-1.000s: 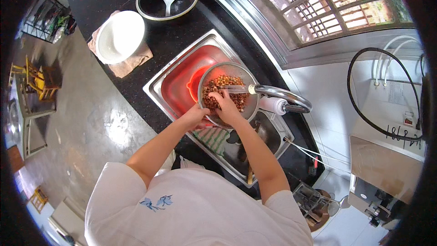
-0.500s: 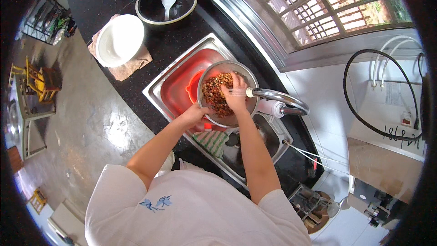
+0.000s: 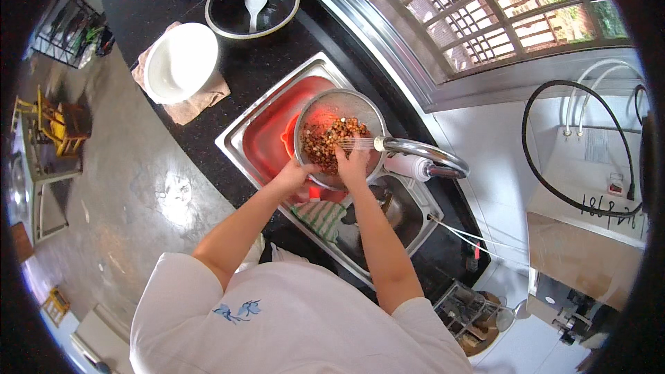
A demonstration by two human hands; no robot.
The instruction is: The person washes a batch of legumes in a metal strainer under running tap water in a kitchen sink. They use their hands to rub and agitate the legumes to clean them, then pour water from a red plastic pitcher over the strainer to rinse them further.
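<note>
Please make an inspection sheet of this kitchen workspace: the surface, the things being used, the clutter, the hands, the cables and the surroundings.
Surface: black stone counter with a double steel sink; a red plastic basin sits in the left bowl.
Things in use: round metal strainer bowl holding brown nuts, under water spraying from the chrome tap.
Clutter: white bowl on a pinkish cloth; dark pan with a white spoon; striped green cloth at the sink edge.
Hands: left hand grips the strainer rim; right hand is in the nuts.
Cables: black hose looped on the right wall.
Surroundings: barred window, grey floor, wire rack.
</note>
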